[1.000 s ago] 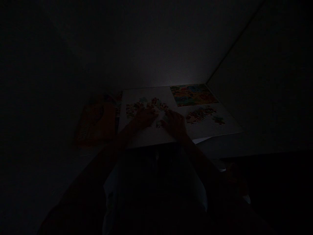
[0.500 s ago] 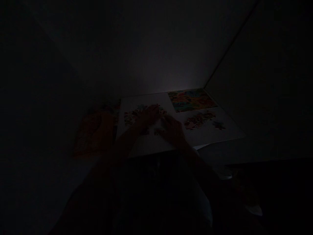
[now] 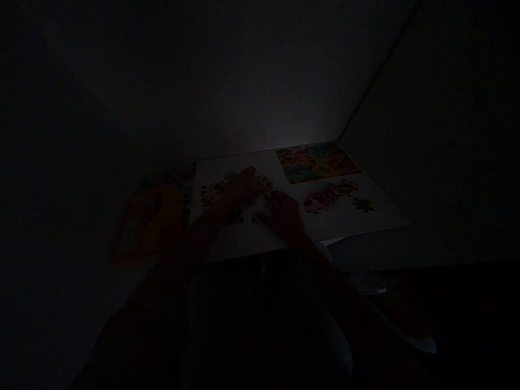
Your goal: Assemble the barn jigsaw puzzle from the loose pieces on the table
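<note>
The view is very dark. A partly joined jigsaw puzzle (image 3: 210, 196) lies on a white board (image 3: 244, 246). My left hand (image 3: 242, 187) rests over the puzzle's upper middle, fingers stretched forward and nothing visible in them. On the puzzle's right side is my right hand (image 3: 285, 213), its thumb and fingers spread apart. The thumb tip reaches a small puzzle section (image 3: 255, 218) at the lower edge, and the fingertips are near the pieces at the right. Finer contact is lost in the dark.
A colourful picture sheet (image 3: 317, 161) lies at the board's back right. Loose puzzle pieces (image 3: 331, 196) are heaped below it, with a smaller cluster (image 3: 363, 204) farther right. An orange box or packet (image 3: 150, 222) lies left of the board. Walls rise behind and at the right.
My left hand has drawn slightly left and back, showing more puzzle pieces between the hands. My right hand stays almost in place. The whole view has shifted a little.
</note>
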`<state>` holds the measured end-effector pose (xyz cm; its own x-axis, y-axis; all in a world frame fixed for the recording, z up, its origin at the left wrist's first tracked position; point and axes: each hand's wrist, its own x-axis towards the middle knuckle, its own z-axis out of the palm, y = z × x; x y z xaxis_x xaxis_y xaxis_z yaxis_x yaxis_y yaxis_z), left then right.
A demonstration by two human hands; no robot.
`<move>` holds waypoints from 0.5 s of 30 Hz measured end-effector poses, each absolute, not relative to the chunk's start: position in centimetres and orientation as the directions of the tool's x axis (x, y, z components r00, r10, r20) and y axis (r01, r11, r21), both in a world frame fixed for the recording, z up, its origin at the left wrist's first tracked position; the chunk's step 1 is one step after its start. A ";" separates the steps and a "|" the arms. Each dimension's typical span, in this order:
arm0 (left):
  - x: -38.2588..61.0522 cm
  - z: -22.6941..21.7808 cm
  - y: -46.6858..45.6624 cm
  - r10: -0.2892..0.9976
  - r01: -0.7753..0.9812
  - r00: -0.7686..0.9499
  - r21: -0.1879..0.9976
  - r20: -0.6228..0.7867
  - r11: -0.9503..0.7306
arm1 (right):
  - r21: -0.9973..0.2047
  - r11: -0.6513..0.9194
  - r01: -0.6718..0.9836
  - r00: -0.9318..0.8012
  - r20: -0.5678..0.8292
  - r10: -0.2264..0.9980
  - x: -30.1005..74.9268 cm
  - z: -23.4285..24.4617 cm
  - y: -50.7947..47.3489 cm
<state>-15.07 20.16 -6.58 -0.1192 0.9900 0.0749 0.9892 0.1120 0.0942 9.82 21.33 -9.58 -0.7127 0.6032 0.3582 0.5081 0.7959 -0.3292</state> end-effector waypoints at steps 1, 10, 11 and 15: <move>-15.2 -6.6 20.0 0.985 0.984 -0.159 0.089 0.066 0.152 | -0.332 0.795 0.508 -0.711 0.359 0.605 9.8 -9.6 21.3; -14.1 -6.8 19.6 0.996 0.994 0.092 0.051 0.015 -0.093 | -0.340 0.789 0.511 -0.704 0.362 0.611 9.8 -9.3 21.1; -14.1 -6.9 19.6 0.996 0.994 0.093 0.053 0.010 -0.093 | -0.343 0.791 0.507 -0.703 0.366 0.609 9.8 -9.2 21.1; -14.4 -6.9 19.7 0.997 1.000 -0.011 0.025 0.071 0.009 | -0.351 0.795 0.495 -0.705 0.372 0.603 9.8 -9.2 21.1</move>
